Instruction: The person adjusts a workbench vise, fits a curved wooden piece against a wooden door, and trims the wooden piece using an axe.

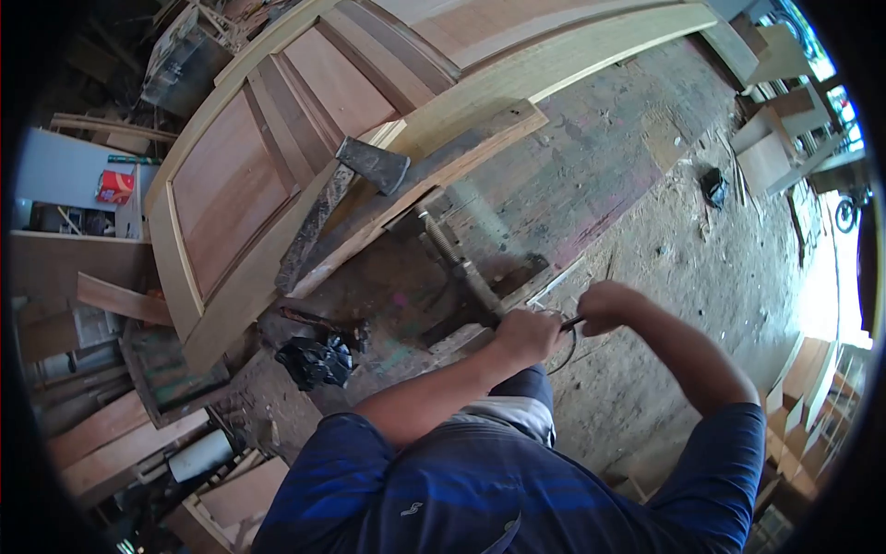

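Observation:
My left hand [531, 338] is closed at the near end of a bench vise, whose long threaded screw [449, 247] runs away from me through an opening in the bench. Just to its right my right hand [605, 307] is a fist. A short dark bar [573, 322], which looks like the vise handle, spans the two hands. What lies inside the fingers is mostly hidden. A thin curved wire or cord hangs below the bar. Beyond the vise, a hammer [374, 164] with a worn handle lies across a wooden board [443, 175].
A panelled wooden door [235, 185] lies across the scuffed workbench [591, 157]. Near my left forearm sits a crumpled black plastic bag [316, 361]. Wood offcuts [129, 452] are piled at left, and a dark scrap [713, 187] lies on the dusty floor at right.

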{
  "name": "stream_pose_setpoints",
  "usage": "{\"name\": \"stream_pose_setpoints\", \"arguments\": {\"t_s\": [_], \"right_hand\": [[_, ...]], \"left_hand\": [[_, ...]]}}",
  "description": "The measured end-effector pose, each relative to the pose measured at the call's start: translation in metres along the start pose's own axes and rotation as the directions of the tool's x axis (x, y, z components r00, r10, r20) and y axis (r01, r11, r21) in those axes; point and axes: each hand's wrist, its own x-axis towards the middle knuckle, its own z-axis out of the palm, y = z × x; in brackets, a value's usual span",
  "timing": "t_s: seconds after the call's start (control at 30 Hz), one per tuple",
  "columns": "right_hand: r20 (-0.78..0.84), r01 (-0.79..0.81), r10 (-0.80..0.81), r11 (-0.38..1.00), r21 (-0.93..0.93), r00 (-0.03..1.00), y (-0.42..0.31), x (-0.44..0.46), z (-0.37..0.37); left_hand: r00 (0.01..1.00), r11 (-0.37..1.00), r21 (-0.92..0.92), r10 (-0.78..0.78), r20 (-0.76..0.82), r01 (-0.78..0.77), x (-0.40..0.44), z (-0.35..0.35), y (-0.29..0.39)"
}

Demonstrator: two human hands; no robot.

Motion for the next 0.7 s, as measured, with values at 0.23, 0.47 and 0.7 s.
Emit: {"name": "stream_pose_setpoints", "arguments": {"t_s": [0.23, 0.47, 0.7], "right_hand": [[-0.061, 0.019, -0.011, 0.99, 0.137, 0.998, -0.004, -0.007, -0.026], [-0.067, 0.208, -0.201, 0.969, 0.131, 0.977, 0.024, 0.032, 0.002], [-0.46, 0.545, -0.421, 0.82, 0.174, 0.782, 0.045, 0.099, 0.075]], "left_hand": [[0.977, 0.96, -0.184, -0.205, 0.062, 0.213, 0.008, -0.021, 0.034], [0.902, 0.912, -0.04, -0.397, 0.17, 0.409, 0.025, -0.006, 0.038], [0.854, 0.868, 0.039, -0.494, 0.16, 0.495, 0.037, 0.005, 0.033]]}}
